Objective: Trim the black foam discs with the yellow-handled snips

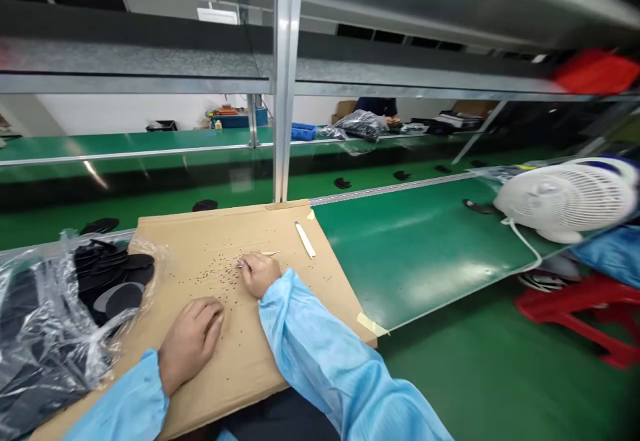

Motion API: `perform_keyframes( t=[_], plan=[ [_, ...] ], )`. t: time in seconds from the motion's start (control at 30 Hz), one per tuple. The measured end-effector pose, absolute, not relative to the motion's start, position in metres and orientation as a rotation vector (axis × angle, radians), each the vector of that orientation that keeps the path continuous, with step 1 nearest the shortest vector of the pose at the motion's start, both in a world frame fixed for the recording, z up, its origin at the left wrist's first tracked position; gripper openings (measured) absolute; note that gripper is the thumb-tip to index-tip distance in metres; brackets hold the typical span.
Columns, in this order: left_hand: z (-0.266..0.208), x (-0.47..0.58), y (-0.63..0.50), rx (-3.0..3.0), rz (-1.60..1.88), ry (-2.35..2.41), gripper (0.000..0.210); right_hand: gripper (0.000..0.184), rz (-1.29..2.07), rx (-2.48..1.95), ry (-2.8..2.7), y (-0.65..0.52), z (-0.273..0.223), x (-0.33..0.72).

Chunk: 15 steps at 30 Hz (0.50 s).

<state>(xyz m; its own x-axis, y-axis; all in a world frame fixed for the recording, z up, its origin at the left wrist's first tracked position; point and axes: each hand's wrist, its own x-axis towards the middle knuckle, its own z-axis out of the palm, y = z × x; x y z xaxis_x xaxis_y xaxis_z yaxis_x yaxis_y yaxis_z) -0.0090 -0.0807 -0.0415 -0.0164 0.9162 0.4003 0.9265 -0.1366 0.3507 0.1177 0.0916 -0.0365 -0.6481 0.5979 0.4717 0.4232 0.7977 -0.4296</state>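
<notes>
My right hand [261, 274] is closed in a pinch over a cardboard sheet [200, 394]. A slim pale tool [273, 253] is in its grip, with a small metallic tip showing at the fingers; its exact kind is unclear. Tiny dark bits [227, 271] lie scattered on the cardboard around those fingertips. My left hand [193, 341] rests on the sheet nearer to me, its fingers curled together, and nothing shows in it. Right of my right hand lies a white-handled utility knife [305, 240], apart from both hands.
At left, a clear plastic bag [45, 334] spills black flat rounded pieces [107, 274] onto the cardboard. A metal post [286, 81] rises behind the sheet. On the right are a white fan [570, 194] and a red stool [575, 311]. Black pieces [343, 182] dot the green surface behind.
</notes>
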Motion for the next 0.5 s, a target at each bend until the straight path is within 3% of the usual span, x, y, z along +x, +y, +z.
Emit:
perform_keyframes(
  t=[0.27,0.5],
  plan=[
    [-0.05,-0.004,-0.087,-2.169,-0.735,-1.976,0.037,0.014,0.246,-0.751,-2.424,0.074,-0.036,0.119],
    [-0.064,-0.009,-0.163,-2.233,-0.512,-1.967,0.054,0.033,0.288,-0.59,-2.354,0.03,-0.029,0.189]
  ],
)
